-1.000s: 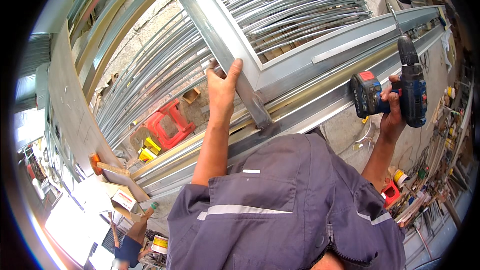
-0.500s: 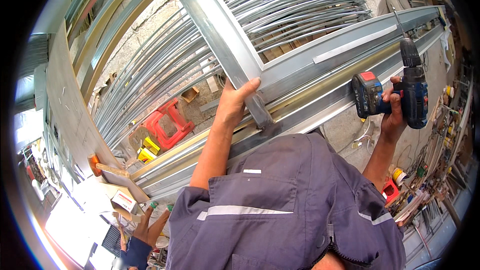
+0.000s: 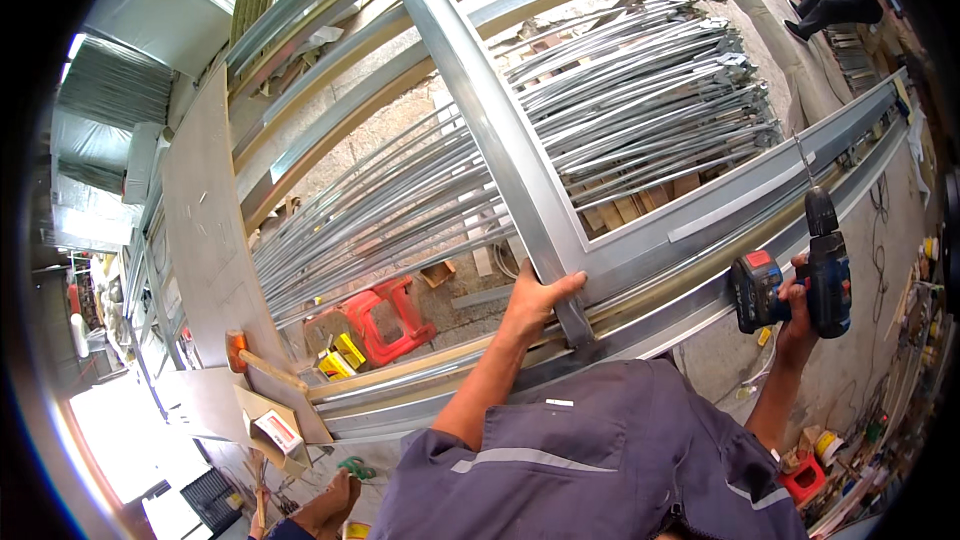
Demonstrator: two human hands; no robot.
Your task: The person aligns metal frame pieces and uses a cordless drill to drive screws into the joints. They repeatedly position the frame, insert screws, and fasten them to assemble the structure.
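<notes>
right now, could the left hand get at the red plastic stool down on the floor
Probably not. The left hand grips the upright metal profile at its joint, and the stool lies beyond the frame, with the long horizontal rails between them.

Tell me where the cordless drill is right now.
In the head view, the cordless drill is at the right, held in the right hand, bit pointing up, just below the long metal frame rail.

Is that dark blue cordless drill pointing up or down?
Up: the dark blue cordless drill sits in the right hand, its thin bit aimed upward.
</notes>
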